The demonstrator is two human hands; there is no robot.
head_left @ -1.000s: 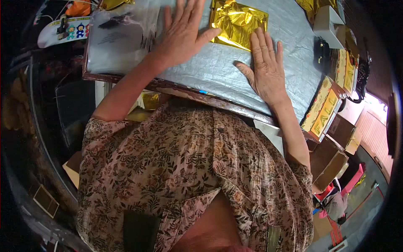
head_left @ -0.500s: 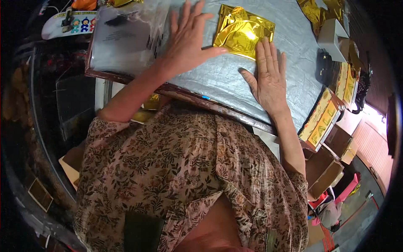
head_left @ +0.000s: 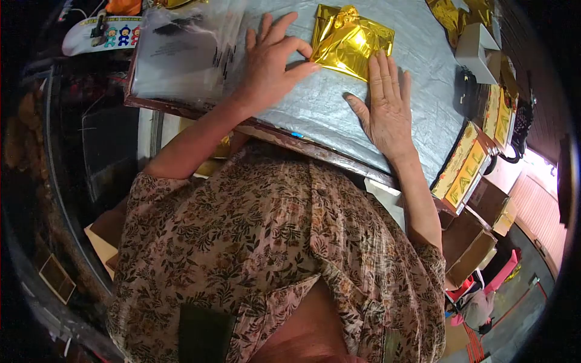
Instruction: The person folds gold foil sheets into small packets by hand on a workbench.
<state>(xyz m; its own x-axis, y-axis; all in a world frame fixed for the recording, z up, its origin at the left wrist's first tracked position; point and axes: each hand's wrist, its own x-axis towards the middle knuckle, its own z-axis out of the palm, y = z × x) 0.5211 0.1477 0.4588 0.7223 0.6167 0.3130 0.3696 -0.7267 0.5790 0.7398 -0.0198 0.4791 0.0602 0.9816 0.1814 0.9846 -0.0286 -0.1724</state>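
A shiny gold foil piece [head_left: 348, 51], folded flat with a bunched knot at its top, lies on the grey-covered table [head_left: 315, 115]. My left hand [head_left: 272, 63] is at its left corner, thumb and forefinger pinched on the edge while the other fingers are stretched out. Flat on the foil's lower right corner rest the fingertips of my right hand [head_left: 389, 112], fingers straight and thumb apart. Left of my left hand is a stack of clear plastic bags [head_left: 175, 69] with dark print.
At the right edge stand boxes marked FALL [head_left: 466, 175], a white box [head_left: 475, 51] and a small black object [head_left: 465, 94]. More gold foil [head_left: 451, 21] lies at the upper right. Open cardboard boxes [head_left: 472, 248] sit below on the right. A white board with cartoon figures [head_left: 103, 36] is at upper left.
My left thumb and forefinger have closed together on the foil's left corner. The foil has shifted slightly; my right hand has stayed nearly in place.
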